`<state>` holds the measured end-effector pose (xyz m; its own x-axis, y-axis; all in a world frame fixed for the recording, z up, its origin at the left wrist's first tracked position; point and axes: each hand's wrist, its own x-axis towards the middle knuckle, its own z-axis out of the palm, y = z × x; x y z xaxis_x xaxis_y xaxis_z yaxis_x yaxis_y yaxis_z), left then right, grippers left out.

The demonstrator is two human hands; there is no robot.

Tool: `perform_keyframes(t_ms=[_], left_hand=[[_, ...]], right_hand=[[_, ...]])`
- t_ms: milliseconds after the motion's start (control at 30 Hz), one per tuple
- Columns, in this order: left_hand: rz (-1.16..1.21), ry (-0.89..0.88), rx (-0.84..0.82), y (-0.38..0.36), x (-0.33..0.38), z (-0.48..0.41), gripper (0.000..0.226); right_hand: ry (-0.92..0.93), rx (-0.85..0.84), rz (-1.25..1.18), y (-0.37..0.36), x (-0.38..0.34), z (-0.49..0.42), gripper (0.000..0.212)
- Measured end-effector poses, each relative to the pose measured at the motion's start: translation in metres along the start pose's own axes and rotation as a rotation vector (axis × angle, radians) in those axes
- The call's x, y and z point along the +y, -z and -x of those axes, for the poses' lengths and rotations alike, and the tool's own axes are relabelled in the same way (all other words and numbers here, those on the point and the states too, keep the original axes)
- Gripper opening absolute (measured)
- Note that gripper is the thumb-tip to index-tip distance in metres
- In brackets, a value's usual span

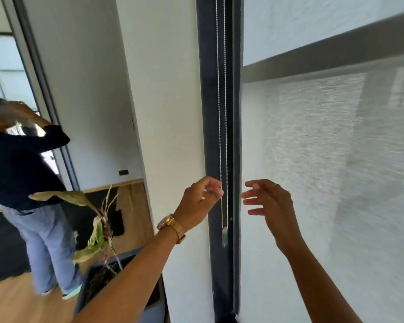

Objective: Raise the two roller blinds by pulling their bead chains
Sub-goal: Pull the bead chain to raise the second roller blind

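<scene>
A thin silver bead chain (pixel 221 113) hangs as a loop down the dark window frame (pixel 208 101), ending in a small clear connector (pixel 224 236). My left hand (pixel 200 201), wearing a gold watch, pinches the chain's left strand at about waist of the loop. Right of the chain, my right hand (pixel 269 201) hovers with fingers spread, holding nothing and not touching the chain. The white roller blind (pixel 324 171) covers the window on the right, fully lowered within view. A second blind is not clearly visible.
A white wall column (pixel 163 101) stands left of the frame. Below left sits a dark planter (pixel 149 308) with a wilted plant (pixel 96 229). Another person (pixel 28 183) stands at the far left on the wooden floor.
</scene>
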<state>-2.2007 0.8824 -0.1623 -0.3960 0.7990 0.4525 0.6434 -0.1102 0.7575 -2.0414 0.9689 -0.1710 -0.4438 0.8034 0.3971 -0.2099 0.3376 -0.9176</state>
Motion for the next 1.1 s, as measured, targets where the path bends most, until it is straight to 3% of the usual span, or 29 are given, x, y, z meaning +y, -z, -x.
perform_keyframes(t_ms=[367,500,600,767,900,1033,1100], left_hand=[[0.017,-0.276,0.045,0.024,-0.084,-0.208,0.025],[0.042,-0.327,0.028,0.029,-0.097,-0.248,0.028],[0.013,-0.388,-0.008,0.03,-0.107,-0.269,0.029],[-0.084,-0.466,-0.119,0.022,-0.123,-0.279,0.029],[-0.089,-0.497,-0.174,0.022,-0.131,-0.281,0.026],[0.066,-0.469,-0.169,0.031,-0.13,-0.282,0.026],[0.149,-0.479,-0.157,0.036,-0.13,-0.278,0.027]], right_hand=[[0.204,0.188,0.235,-0.086,0.026,-0.238,0.02],[0.293,0.342,0.323,-0.105,0.008,-0.297,0.021],[0.379,0.345,0.44,-0.121,-0.008,-0.327,0.021],[0.226,0.316,0.599,-0.14,-0.029,-0.355,0.042],[0.082,0.332,0.594,-0.15,-0.046,-0.364,0.044],[0.032,0.26,0.619,-0.157,-0.064,-0.357,0.019],[0.046,0.305,0.59,-0.158,-0.067,-0.348,0.023]])
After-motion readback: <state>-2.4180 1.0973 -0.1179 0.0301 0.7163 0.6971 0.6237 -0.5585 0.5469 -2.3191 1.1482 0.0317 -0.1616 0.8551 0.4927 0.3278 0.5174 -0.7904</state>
